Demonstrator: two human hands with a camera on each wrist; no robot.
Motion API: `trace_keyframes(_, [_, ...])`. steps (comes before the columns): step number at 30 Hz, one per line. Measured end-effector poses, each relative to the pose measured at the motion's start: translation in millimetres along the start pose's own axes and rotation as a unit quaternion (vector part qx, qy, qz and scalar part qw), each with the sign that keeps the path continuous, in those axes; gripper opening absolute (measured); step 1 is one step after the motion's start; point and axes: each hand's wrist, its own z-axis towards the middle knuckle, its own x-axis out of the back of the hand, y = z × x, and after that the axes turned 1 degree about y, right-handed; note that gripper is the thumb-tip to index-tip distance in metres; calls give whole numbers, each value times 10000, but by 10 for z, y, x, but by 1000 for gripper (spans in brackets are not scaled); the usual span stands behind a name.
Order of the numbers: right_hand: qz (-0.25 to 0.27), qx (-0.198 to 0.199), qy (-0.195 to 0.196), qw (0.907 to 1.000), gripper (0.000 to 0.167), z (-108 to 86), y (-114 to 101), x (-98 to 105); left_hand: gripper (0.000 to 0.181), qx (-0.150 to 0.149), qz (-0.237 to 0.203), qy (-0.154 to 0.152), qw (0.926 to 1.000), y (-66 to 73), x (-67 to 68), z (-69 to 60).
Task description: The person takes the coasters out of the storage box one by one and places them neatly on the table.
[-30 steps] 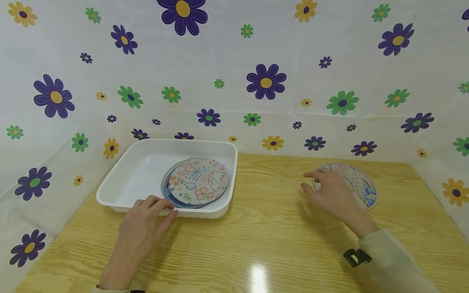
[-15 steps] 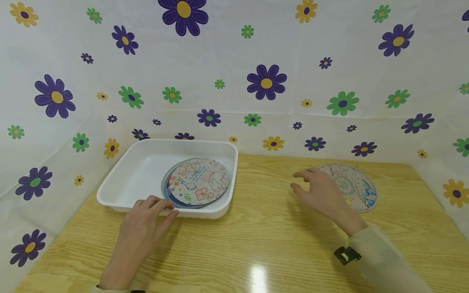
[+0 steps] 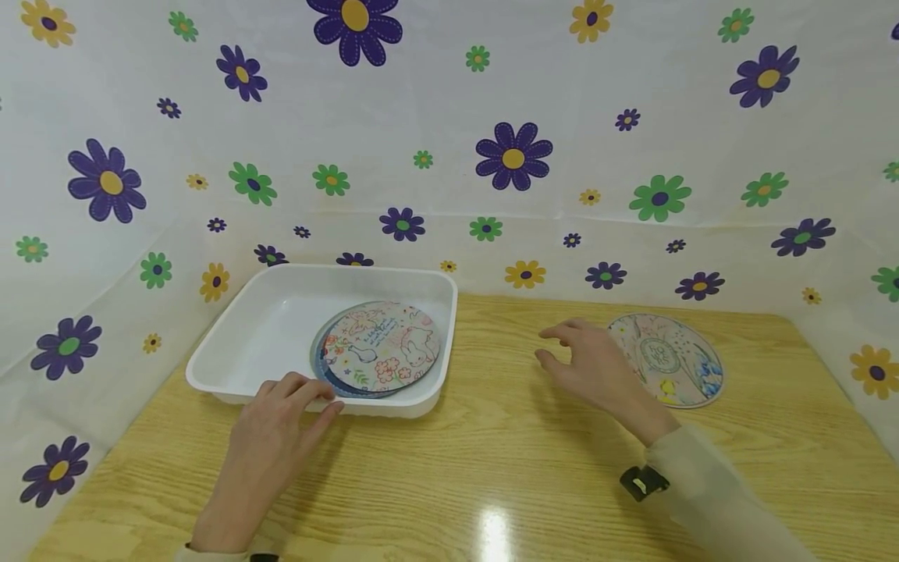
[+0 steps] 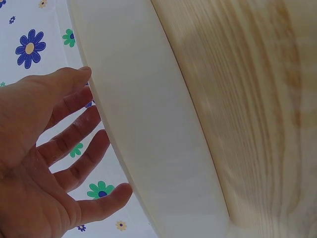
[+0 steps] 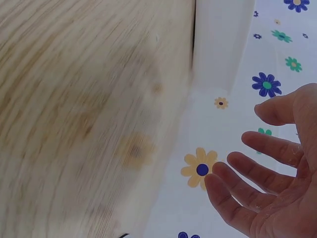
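Observation:
A white plastic tray [image 3: 239, 343] stands on the left of the table. My left hand [image 3: 274, 433] rests its fingertips on the tray's near rim; in the left wrist view the thumb and fingers [image 4: 81, 163] touch that rim without curling round it. Inside the tray lies a small stack of round printed mats, the top mat [image 3: 379, 351] pink with a rabbit and flowers. Another round mat [image 3: 660, 359], pink with blue flowers, lies flat on the table at the right. My right hand [image 3: 593, 371] hovers left of this mat, fingers spread and loosely bent, holding nothing.
The wood-grain table [image 3: 456, 484] runs up to a white flower-printed cloth [image 3: 435, 109] that hangs at the back and both sides. The tray's raised walls surround the stacked mats. A dark band [image 3: 642, 482] sits at my right wrist.
My right hand has moved left, away from the mat on the table, uncovering more of its printed face. My left hand, the tray and the mats have stayed put.

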Motion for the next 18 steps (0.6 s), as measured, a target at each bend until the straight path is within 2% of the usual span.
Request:
trace_keyframes(10, [59, -11, -223, 9997, 36, 94, -143, -93, 13, 37, 61, -116, 9999, 1, 12, -1])
trace_keyframes(18, [123, 144, -244, 9995, 35, 163, -226, -191, 13, -68, 133, -37, 9999, -8, 4, 0])
